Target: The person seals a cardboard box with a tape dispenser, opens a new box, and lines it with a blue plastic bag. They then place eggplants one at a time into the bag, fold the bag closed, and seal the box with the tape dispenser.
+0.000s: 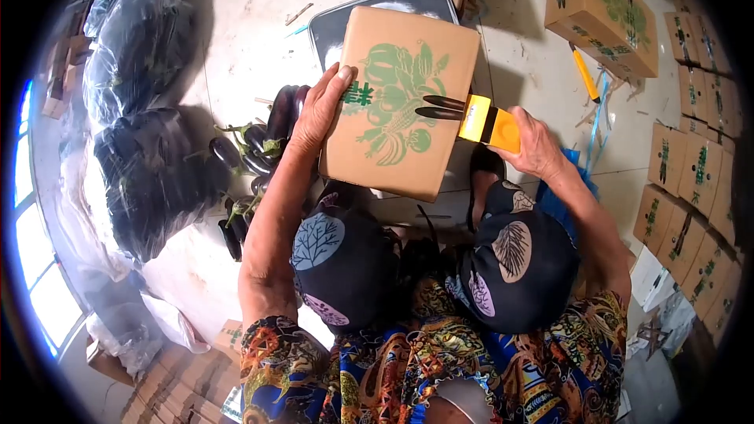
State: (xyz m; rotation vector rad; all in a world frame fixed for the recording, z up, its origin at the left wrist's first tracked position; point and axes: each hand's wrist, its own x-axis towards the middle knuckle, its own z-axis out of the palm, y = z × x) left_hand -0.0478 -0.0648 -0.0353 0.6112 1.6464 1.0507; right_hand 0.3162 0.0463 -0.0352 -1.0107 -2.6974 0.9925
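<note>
A closed cardboard box (385, 141) with green vegetable print is tilted toward me over a platform scale (322, 27). My left hand (320, 106) grips its left edge, thumb on the printed face. In my right hand (536, 141) is a yellow block with a black band (479, 119), its far end over the box's right edge. Two long dark shapes (441, 106) lie over the print, right at that end; I cannot tell whether they belong to the block. Below the box are my knees in dark patterned trousers.
Loose eggplants (255, 145) lie on the floor at left, beside plastic bags (149, 180) full of dark produce. Another printed box (601, 12) stands at upper right, near a yellow-handled tool (584, 74) and blue strapping (603, 122). Stacked boxes (691, 196) line the right side.
</note>
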